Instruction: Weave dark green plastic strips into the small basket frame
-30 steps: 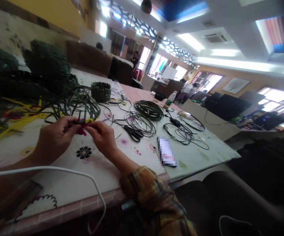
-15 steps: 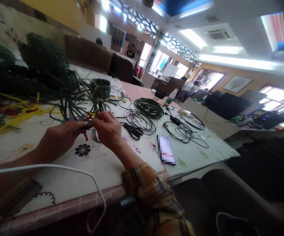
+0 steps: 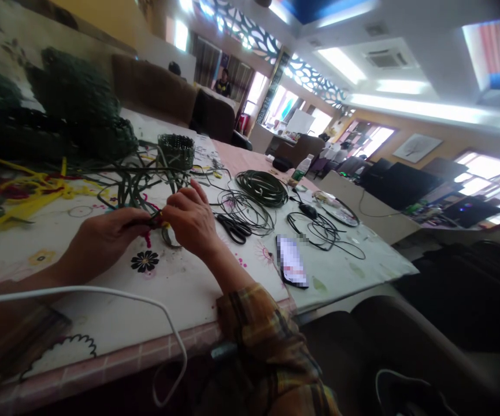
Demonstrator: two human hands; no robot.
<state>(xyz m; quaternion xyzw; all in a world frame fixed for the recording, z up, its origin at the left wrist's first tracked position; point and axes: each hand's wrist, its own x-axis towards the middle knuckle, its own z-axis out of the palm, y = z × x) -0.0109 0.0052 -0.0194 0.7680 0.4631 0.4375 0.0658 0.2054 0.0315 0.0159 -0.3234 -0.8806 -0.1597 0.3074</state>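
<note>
Green strips (image 3: 133,195) fan beyond left grip (image 3: 104,232) (red cord (image 3: 148,239) beneath).

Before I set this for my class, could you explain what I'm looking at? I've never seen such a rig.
These are a person's bare hands, not a machine; one camera on their head takes every picture, looking forward and down. The left hand holds dark green strips with red and yellow pieces among them; the right hand works at the same spot, though its exact grip is hidden. On the cloth-covered table lie black scissors, a coil of dark green strip and a round woven container.
</note>
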